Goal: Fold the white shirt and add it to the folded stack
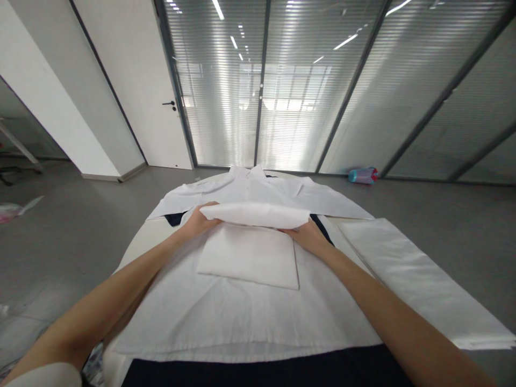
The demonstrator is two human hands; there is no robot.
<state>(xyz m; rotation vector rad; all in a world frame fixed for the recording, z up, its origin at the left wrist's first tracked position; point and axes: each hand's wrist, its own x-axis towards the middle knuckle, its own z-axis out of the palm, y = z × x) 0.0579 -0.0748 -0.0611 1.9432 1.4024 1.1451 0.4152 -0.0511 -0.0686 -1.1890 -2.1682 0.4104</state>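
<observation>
A white folded garment [250,252] lies on top of a spread-out white shirt [209,312] on the table. Its far part [258,214] is lifted and rolled toward me. My left hand [197,220] grips the left end of that lifted fold, fingers curled under the cloth. At the right end, my right hand [306,236] holds it the same way, fingers partly hidden beneath the fabric. The spread shirt's collar [248,173] points away from me, with its sleeves stretched out to both sides.
A dark cloth [262,371] covers the table's near edge and shows beside the shirt. A clear plastic bag [419,279] lies flat on the right. A blue and red bottle [363,175] lies on the grey floor by the glass wall. A white door stands at left.
</observation>
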